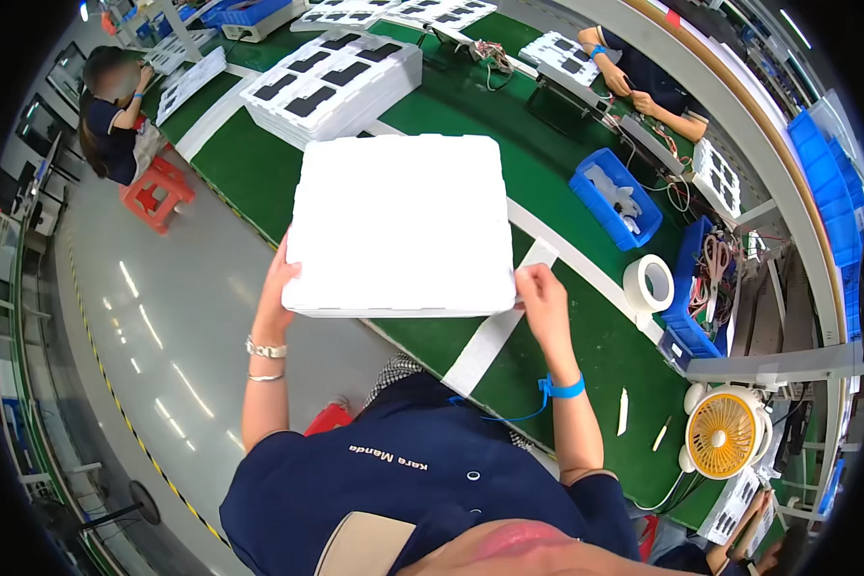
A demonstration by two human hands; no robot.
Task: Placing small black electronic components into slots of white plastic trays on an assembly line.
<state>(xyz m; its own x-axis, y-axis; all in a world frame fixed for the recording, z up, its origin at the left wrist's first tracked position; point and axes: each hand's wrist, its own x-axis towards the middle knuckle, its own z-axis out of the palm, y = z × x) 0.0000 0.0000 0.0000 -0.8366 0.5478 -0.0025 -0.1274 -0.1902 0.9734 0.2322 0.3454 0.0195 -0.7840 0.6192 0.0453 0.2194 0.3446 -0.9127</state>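
A large white foam tray [399, 226], its plain side up, is held level in front of me over the green bench. My left hand [280, 285] grips its left edge near the lower corner, thumb on the rim and the other fingers hidden beneath. At the lower right corner my right hand [541, 299] has its fingers curled closed against the tray's edge. Whatever lies under the tray is hidden. Behind it stands a stack of white foam trays [341, 82] with dark parts in their pockets. A blue wrist strap [566, 388] circles my right wrist.
On the green bench [605, 346] are a blue bin [616, 199] with clear plastic pieces, a tape roll [649, 283], an orange fan [720, 434] and a white tube [623, 411]. Co-workers sit across the bench, at the far left on a red stool [156, 192], and at lower right.
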